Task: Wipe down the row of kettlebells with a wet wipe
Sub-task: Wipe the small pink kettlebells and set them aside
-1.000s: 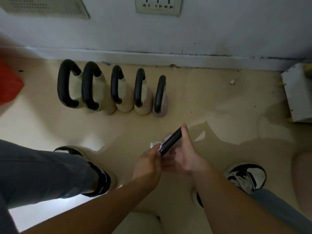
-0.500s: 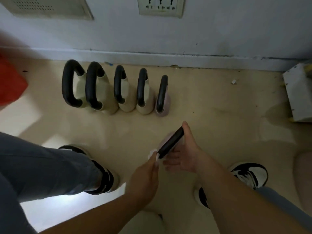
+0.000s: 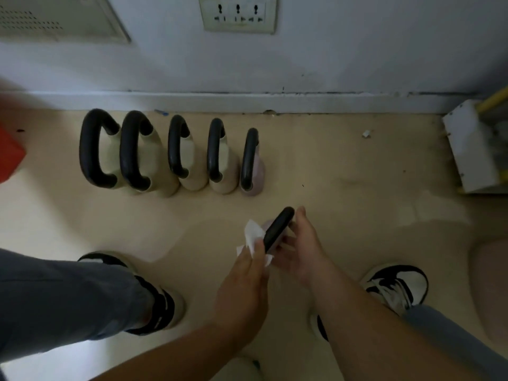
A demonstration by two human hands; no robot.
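Several kettlebells (image 3: 192,158) with black handles and cream bodies stand in a row by the wall, largest on the left; the rightmost one (image 3: 254,166) is pinkish. In front of them is a small pinkish kettlebell (image 3: 278,229), its black handle tilted. My right hand (image 3: 299,243) holds it from the right, thumb up beside the handle and fingers curled under the body. My left hand (image 3: 244,276) pinches a white wet wipe (image 3: 253,237) against the lower left side of the handle. Most of the kettlebell's body is hidden by my hands.
My two sneakers (image 3: 159,298) (image 3: 395,287) stand on the beige floor either side of my hands. A white box (image 3: 470,149) sits at the right by the wall, a red object (image 3: 9,155) at the left edge. A socket plate (image 3: 237,15) is on the wall above.
My left hand has slid the wipe down along the handle toward me, and more of the wipe shows now. My right hand keeps holding the kettlebell.
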